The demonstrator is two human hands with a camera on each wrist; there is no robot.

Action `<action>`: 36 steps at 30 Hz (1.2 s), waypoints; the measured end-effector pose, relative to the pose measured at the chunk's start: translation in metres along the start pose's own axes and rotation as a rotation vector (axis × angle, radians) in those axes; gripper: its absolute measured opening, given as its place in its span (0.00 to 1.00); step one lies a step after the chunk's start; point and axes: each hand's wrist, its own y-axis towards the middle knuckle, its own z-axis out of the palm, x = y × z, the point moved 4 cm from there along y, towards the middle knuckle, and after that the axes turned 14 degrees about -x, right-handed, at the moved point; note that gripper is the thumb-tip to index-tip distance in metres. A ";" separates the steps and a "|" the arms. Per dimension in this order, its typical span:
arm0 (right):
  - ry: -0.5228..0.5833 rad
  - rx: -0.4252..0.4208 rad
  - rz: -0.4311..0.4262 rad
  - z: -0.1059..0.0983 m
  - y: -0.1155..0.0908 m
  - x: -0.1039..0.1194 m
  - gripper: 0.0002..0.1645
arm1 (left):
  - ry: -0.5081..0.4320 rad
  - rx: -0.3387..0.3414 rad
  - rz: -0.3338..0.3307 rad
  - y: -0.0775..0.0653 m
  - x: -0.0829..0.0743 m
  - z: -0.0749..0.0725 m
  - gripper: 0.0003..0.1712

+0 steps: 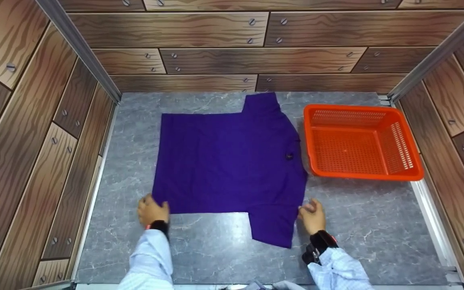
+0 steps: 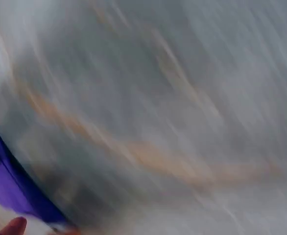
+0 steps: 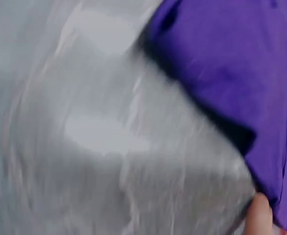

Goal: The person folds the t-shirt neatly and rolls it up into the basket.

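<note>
Head: left of the basket (image 1: pixel 361 176) lies a purple shirt (image 1: pixel 232 161), its edge pinched by the right hand (image 1: pixel 313 217); whether the blurred left hand (image 1: pixel 152 210) grips, I cannot tell. Left wrist: smeared, hand mostly cropped. Right wrist: shirt cropped

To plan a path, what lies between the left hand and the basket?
The head view shows the purple shirt between the left hand and the orange basket.

Spread flat just left of the basket (image 1: pixel 365 176): a plain purple shirt (image 1: pixel 224 161), short-sleeved, faintly creased, with a small dark mark near the neck. Laid sideways, with neck end towards the basket, hem away from it, and sleeves reaching beyond its back and front rims.
</note>
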 end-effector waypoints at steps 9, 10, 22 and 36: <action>-0.068 0.127 0.133 0.007 -0.011 -0.005 0.22 | -0.177 0.139 -0.096 0.012 0.012 -0.021 0.23; -0.071 0.150 0.134 0.008 -0.013 -0.006 0.16 | -0.183 0.145 -0.106 0.011 0.013 -0.021 0.22; -0.099 0.465 0.207 0.008 -0.039 -0.024 0.07 | -0.280 0.142 -0.168 -0.005 0.027 -0.028 0.15; -0.164 0.670 0.171 0.000 -0.049 -0.029 0.14 | -0.371 0.144 -0.233 -0.006 0.038 -0.029 0.19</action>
